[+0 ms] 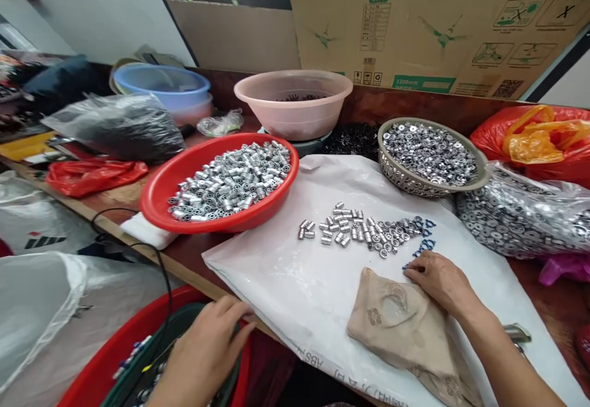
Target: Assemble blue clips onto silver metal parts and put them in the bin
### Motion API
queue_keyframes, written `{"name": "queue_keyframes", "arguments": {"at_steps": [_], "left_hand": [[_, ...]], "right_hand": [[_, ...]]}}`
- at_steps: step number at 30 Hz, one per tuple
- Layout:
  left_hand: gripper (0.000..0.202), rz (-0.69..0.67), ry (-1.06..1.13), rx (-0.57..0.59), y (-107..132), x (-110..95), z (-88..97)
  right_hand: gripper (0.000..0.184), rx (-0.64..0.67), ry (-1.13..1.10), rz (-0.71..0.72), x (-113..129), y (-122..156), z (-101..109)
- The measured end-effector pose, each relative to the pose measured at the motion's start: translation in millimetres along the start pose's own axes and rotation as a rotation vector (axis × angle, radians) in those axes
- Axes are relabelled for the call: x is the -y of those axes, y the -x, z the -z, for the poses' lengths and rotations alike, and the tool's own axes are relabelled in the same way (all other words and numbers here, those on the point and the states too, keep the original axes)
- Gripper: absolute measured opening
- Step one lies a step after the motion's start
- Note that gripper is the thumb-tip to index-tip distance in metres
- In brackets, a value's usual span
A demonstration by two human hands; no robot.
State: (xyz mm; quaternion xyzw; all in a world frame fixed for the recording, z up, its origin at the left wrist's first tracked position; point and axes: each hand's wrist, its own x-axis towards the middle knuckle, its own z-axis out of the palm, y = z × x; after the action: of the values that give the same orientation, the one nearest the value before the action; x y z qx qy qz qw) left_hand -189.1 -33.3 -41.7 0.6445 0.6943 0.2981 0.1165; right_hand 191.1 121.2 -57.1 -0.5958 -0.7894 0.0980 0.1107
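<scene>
My right hand [436, 276] is over the white sheet with thumb and fingertips pinched on a small blue part, mostly hidden by the fingers. Just beyond it lie several loose small blue parts [428, 235]. Beside those, small silver rings [396, 235] and short silver cylinders [342, 225] are spread on the sheet. A folded beige cloth [391, 308] lies just left of my right forearm. At the table's front edge, my left hand [209, 339] hovers with fingers stretched and thumb apart, nothing visible in it. Below it is a green container [177, 327] with small parts inside.
A red basin [152, 207] full of silver cylinders stands at the left of the white sheet [286, 272]. Behind are a pink basin [295, 118] and a basket [391, 170] of silver rings. A black cable [168, 278] hangs over the front edge near my left hand.
</scene>
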Motion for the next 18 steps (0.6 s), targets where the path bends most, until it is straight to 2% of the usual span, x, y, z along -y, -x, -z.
{"name": "queue_keyframes", "arguments": {"at_steps": [2,4,6,9,11,14,16,18], "left_hand": [[0.013,-0.023,-0.055,0.083,-28.2,-25.2,-23.9],[0.016,-0.048,-0.049,0.191,-64.2,-57.4,-57.2],[0.017,-0.061,-0.042,0.248,-98.0,-85.3,-88.3],[0.015,-0.069,0.007,0.276,-128.6,-107.1,-115.5],[0.015,-0.081,0.067,0.291,-131.2,-111.0,-119.4],[0.013,-0.117,0.182,0.328,-111.9,-115.0,-114.1],[0.017,-0.061,0.402,0.393,-90.8,-122.0,-109.7],[0.022,0.091,0.747,0.507,-69.8,-132.0,-107.2]], "right_hand": [[0.025,-0.065,-0.032,-0.016,0.4,5.1,-2.3],[0.027,-0.173,-0.111,-0.011,3.4,14.0,-2.5],[0.028,-0.267,-0.203,0.021,8.9,26.1,-0.4],[0.022,-0.319,-0.284,0.027,18.8,47.2,5.1],[0.019,-0.344,-0.337,-0.007,25.3,59.5,7.9],[0.023,-0.346,-0.457,-0.013,37.1,69.8,6.8],[0.021,-0.326,-0.557,0.006,47.2,70.7,2.0],[0.02,-0.303,-0.657,0.024,57.8,69.2,-4.4]]}}
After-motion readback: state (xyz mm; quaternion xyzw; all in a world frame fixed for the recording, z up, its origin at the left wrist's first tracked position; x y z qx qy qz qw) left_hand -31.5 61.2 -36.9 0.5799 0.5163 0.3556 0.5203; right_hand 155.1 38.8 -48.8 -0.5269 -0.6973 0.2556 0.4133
